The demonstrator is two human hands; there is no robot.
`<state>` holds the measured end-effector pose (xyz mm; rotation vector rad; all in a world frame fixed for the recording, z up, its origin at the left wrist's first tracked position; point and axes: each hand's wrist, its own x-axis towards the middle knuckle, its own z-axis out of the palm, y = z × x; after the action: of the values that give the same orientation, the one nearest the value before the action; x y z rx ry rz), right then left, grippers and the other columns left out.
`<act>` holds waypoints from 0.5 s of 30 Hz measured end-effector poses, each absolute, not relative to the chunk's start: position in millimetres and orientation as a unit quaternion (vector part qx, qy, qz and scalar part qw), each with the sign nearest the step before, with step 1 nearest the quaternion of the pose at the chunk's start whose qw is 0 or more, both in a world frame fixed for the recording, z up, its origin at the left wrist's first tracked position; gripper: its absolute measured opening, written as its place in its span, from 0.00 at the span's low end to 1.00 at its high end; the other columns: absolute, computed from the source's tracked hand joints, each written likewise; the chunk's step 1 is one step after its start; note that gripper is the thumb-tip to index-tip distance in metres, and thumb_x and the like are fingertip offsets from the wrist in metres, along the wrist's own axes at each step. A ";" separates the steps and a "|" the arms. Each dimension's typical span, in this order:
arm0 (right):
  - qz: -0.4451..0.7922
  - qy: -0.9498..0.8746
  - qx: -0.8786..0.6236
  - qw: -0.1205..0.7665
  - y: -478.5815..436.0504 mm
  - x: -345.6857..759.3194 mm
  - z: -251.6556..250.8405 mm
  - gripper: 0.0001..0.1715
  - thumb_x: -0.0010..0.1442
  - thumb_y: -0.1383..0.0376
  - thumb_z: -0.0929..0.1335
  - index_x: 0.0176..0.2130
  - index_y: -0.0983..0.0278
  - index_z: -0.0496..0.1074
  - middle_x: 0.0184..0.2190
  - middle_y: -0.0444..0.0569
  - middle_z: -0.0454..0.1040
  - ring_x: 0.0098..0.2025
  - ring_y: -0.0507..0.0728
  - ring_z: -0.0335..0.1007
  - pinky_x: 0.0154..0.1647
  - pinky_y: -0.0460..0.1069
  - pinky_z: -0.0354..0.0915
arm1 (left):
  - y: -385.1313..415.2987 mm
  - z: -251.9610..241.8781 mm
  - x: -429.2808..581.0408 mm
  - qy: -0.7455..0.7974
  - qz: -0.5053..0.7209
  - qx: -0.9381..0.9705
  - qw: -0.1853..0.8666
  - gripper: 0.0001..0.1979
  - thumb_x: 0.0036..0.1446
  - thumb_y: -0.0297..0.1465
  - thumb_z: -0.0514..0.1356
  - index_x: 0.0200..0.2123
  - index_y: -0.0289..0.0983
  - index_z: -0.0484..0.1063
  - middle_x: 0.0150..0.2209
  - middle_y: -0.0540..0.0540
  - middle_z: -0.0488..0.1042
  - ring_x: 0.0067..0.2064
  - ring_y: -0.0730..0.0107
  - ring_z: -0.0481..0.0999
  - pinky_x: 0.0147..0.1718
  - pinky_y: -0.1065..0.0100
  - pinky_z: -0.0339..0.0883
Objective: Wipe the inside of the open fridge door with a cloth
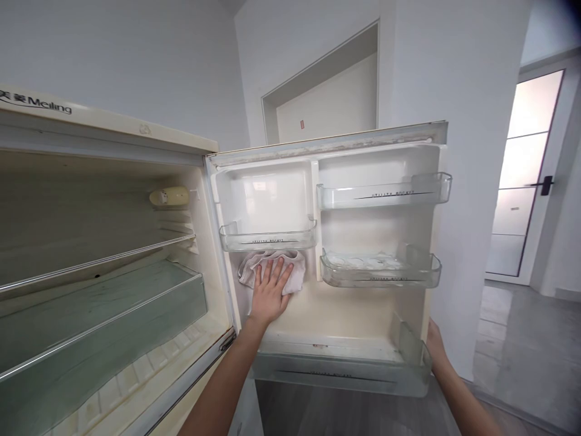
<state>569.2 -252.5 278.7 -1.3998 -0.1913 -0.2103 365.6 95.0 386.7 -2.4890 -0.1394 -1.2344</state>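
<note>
A fridge door (354,309) stands swung open, its inner side facing me. With fingers spread, my left hand (270,293) presses a pale pinkish cloth (295,272) flat against the inner panel, just below the small upper-left door shelf (267,240). My right hand (436,348) is at the door's outer right edge, low down beside the bottom door shelf (345,372); its fingers are hidden behind the door.
To the left is the fridge interior with a glass shelf (91,263), a greenish drawer (113,327) and a lamp cover (169,197). Clear shelves (385,194) line the door's right half. A wall stands behind; a glazed door (521,175) is far right.
</note>
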 end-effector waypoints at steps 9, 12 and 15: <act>-0.113 -0.092 -0.658 0.739 -250.0 560.6 289.9 0.25 0.37 0.46 0.69 0.15 0.57 0.55 0.14 0.46 0.65 0.23 0.60 0.66 0.25 0.55 0.65 | 91.8 382.5 362.7 0.010 -0.383 -0.902 0.199 0.37 0.59 0.40 0.54 0.68 0.50 0.44 0.70 0.47 0.56 0.70 0.52 0.55 0.68 0.47 0.45; -0.117 -0.093 -0.658 0.738 -250.6 562.9 285.5 0.24 0.38 0.46 0.69 0.15 0.58 0.56 0.14 0.47 0.65 0.23 0.59 0.65 0.24 0.54 0.64 | 89.7 379.9 364.4 0.049 -0.361 -0.909 0.202 0.35 0.60 0.41 0.53 0.68 0.50 0.44 0.70 0.48 0.57 0.70 0.53 0.55 0.67 0.48 0.46; -0.118 -0.096 -0.652 0.743 -251.5 566.4 281.2 0.23 0.37 0.46 0.70 0.16 0.58 0.59 0.14 0.46 0.64 0.22 0.58 0.64 0.22 0.52 0.63 | 87.2 378.4 365.5 0.090 -0.333 -0.916 0.203 0.34 0.61 0.41 0.51 0.68 0.51 0.44 0.70 0.51 0.57 0.69 0.55 0.58 0.67 0.50 0.47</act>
<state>566.4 -251.5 281.2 -1.4280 -0.2111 -0.2591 365.5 87.2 378.4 -2.5579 0.2518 -0.9295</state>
